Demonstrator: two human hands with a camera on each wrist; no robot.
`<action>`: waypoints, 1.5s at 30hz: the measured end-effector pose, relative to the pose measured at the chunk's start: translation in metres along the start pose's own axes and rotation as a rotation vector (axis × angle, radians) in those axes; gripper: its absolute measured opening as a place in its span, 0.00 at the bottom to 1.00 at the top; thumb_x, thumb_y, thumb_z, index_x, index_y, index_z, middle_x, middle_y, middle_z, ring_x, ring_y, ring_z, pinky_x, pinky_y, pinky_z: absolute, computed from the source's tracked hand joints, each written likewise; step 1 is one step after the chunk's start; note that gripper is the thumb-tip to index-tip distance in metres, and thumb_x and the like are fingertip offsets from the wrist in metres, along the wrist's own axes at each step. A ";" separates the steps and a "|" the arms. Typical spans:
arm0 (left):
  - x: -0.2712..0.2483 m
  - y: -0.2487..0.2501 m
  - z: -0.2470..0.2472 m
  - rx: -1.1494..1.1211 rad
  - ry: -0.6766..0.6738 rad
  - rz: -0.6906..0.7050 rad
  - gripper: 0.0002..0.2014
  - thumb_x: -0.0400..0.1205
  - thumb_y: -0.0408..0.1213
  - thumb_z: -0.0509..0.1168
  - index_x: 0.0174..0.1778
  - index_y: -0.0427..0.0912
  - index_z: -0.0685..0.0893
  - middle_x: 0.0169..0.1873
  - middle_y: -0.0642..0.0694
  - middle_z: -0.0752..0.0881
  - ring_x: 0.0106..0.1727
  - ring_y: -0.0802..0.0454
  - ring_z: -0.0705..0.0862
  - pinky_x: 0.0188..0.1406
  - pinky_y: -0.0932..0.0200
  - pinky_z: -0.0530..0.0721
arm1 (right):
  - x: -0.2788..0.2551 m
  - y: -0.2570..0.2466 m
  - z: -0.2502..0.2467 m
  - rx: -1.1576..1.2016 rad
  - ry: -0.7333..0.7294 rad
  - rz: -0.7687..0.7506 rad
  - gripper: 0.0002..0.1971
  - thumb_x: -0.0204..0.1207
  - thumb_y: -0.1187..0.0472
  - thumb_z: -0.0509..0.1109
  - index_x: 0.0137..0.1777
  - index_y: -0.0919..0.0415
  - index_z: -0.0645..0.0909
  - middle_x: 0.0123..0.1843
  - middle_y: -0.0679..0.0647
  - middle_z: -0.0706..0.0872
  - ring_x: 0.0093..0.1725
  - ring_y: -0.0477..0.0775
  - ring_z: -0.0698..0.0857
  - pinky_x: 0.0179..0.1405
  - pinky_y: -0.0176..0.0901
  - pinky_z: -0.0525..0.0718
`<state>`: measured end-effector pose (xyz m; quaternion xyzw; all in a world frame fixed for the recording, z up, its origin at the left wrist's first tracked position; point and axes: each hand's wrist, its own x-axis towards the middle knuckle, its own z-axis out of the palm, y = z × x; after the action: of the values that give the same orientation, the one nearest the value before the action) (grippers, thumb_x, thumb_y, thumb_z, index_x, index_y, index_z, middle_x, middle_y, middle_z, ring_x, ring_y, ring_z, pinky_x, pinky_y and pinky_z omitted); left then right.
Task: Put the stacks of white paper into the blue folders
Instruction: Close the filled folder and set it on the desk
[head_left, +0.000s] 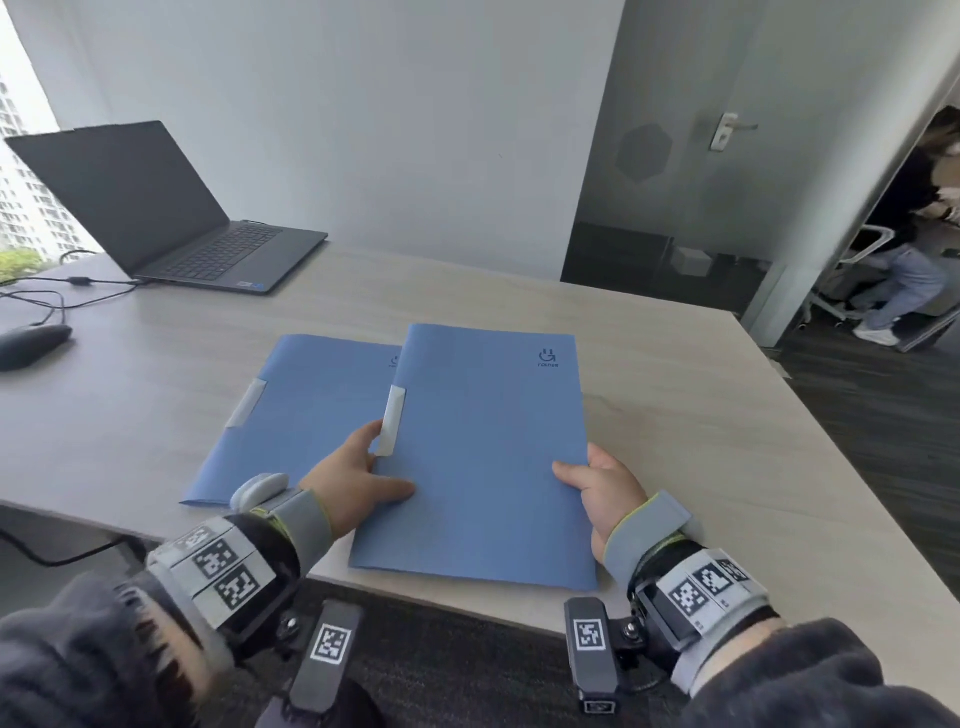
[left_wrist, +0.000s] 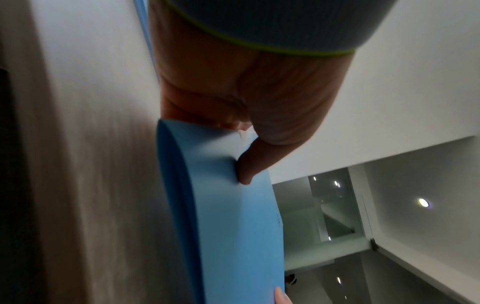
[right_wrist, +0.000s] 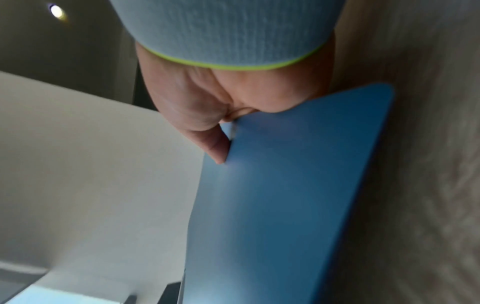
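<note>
Two closed blue folders lie on the wooden desk (head_left: 675, 415). The nearer folder (head_left: 483, 452) overlaps the right edge of the far one (head_left: 311, 410); each has a white clip on its left spine. My left hand (head_left: 358, 478) grips the nearer folder's left edge by the clip, thumb on the cover (left_wrist: 244, 170). My right hand (head_left: 597, 483) grips its right edge, thumb on top (right_wrist: 218, 148). The wrist views show that folder (left_wrist: 223, 216) (right_wrist: 280, 185) held a little off the desk. A thin white edge shows between its covers in both wrist views. No loose paper is in view.
An open black laptop (head_left: 171, 208) stands at the back left, with cables and a dark mouse (head_left: 31, 345) near the left edge. A doorway at the right shows a person (head_left: 914, 249) by a chair. The desk's near edge runs under my wrists.
</note>
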<state>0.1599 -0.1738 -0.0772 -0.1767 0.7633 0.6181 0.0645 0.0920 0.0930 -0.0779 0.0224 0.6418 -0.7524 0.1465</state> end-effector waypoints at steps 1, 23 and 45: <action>0.001 -0.004 -0.007 -0.003 0.050 0.002 0.36 0.62 0.40 0.78 0.65 0.67 0.75 0.51 0.47 0.93 0.51 0.42 0.92 0.59 0.39 0.86 | 0.002 0.000 0.009 -0.012 -0.015 0.014 0.15 0.78 0.73 0.63 0.61 0.61 0.83 0.55 0.62 0.91 0.48 0.64 0.90 0.45 0.56 0.88; 0.016 -0.025 -0.122 0.613 0.463 -0.151 0.43 0.68 0.37 0.70 0.82 0.52 0.66 0.73 0.41 0.80 0.70 0.36 0.79 0.69 0.47 0.78 | 0.012 0.010 0.119 -0.909 -0.205 -0.095 0.19 0.76 0.53 0.65 0.66 0.52 0.82 0.59 0.48 0.87 0.58 0.49 0.84 0.58 0.39 0.77; 0.046 0.028 0.107 0.458 0.104 0.039 0.35 0.59 0.47 0.68 0.66 0.69 0.76 0.57 0.45 0.83 0.50 0.43 0.86 0.56 0.49 0.87 | -0.006 -0.010 -0.096 -0.573 0.366 0.023 0.05 0.64 0.51 0.70 0.37 0.49 0.85 0.30 0.49 0.83 0.35 0.54 0.80 0.41 0.46 0.78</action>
<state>0.0945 -0.0744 -0.0908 -0.1743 0.8891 0.4202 0.0513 0.0808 0.1892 -0.0838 0.1222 0.8426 -0.5231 0.0378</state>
